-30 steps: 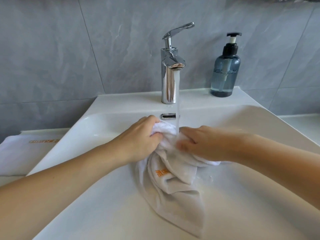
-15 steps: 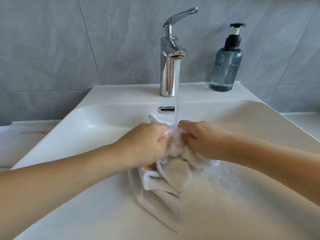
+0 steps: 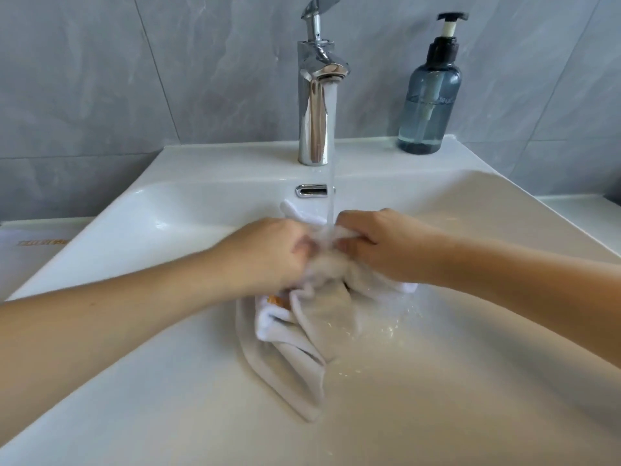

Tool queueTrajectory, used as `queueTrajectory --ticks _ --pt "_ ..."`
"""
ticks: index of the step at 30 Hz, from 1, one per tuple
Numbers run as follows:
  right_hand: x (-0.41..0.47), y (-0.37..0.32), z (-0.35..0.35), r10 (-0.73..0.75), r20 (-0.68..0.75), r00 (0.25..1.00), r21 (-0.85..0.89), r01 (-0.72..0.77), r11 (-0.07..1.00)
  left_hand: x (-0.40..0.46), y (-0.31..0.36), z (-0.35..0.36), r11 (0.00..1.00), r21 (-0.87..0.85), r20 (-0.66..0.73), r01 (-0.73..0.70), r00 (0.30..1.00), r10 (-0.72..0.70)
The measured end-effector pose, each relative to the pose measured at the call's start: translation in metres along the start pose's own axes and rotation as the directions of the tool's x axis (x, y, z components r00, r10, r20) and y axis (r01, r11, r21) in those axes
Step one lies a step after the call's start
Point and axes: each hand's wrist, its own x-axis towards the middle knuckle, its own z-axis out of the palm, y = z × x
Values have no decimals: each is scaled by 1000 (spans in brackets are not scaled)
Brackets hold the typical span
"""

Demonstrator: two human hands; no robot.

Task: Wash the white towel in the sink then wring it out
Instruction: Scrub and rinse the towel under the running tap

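Observation:
The white towel (image 3: 312,327) is bunched up and wet in the white sink (image 3: 470,381), its lower folds trailing toward me and an orange logo showing near my left wrist. My left hand (image 3: 268,253) grips the towel's upper part from the left, fingers curled into the cloth. My right hand (image 3: 379,243) grips it from the right, knuckles up. The two fists sit close together, and the chrome faucet (image 3: 314,105) runs a stream of water onto the cloth between them. Both hands look blurred.
A blue-grey pump soap bottle (image 3: 428,95) stands on the sink's back ledge at the right. Another white towel (image 3: 30,250) with orange lettering lies on the counter at the left. A chrome overflow slot (image 3: 311,191) sits in the basin's back wall. Grey tiles cover the wall.
My hands have drawn closer together on the towel under the stream and bunched it up, so the hanging part is shorter. The view has tilted down a little.

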Motion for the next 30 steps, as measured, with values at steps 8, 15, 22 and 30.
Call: queueTrajectory --ticks 8,15,22,30 --pt "-2 3 -3 54 30 998 -94 -51 994 -10 14 11 997 -68 57 -21 998 25" --pt "-5 3 -6 -9 126 992 -53 15 998 0 -8 6 975 202 -38 87 996 -81" --pt "2 4 0 61 79 995 -155 -48 987 -2 0 2 980 197 29 32 999 -39" --pt "-8 -2 -3 -46 95 994 -131 59 990 -5 -4 -4 894 436 -78 101 994 -74"
